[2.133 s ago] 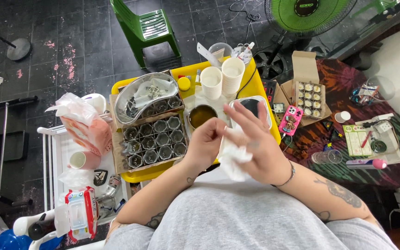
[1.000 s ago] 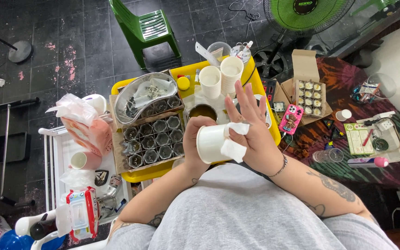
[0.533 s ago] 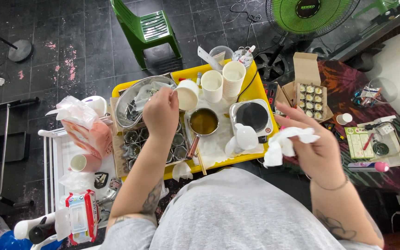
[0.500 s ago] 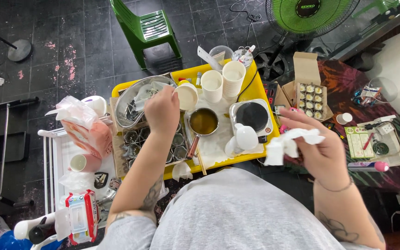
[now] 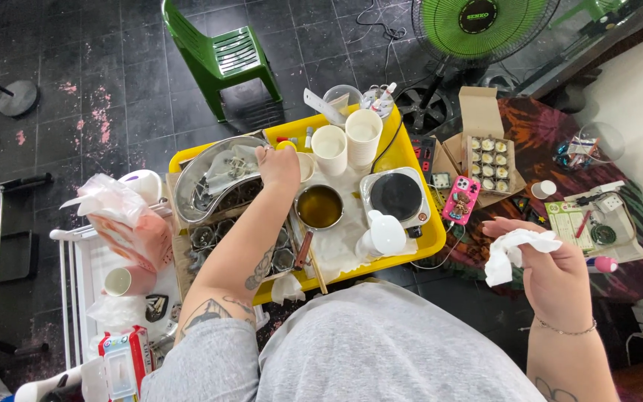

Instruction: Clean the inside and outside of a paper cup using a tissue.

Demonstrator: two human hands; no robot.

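Observation:
My left hand (image 5: 279, 165) reaches across the yellow tray (image 5: 415, 242) and holds a small white cup (image 5: 305, 165) at the edge of the kidney-shaped metal dish (image 5: 196, 179). My right hand (image 5: 552, 272) is off to the right of the tray, closed on a crumpled white tissue (image 5: 513, 251). On the tray stand two white paper cups (image 5: 347, 141), a small pot of amber liquid (image 5: 319, 206), a black hotplate (image 5: 398, 196) and a tipped white cup (image 5: 384, 232). Small metal tins (image 5: 204, 240) sit in rows under my left forearm.
An open cardboard box of filled tins (image 5: 490, 152) and a pink phone (image 5: 461, 200) lie right of the tray. A green plastic chair (image 5: 221, 53) and a green fan (image 5: 481, 22) stand beyond it. A white rack (image 5: 92, 260) with bags sits at the left.
Earlier both hands wiped a white cup with the tissue at my chest. My left hand then carried it out to the metal dish, and my right hand swung right with the tissue.

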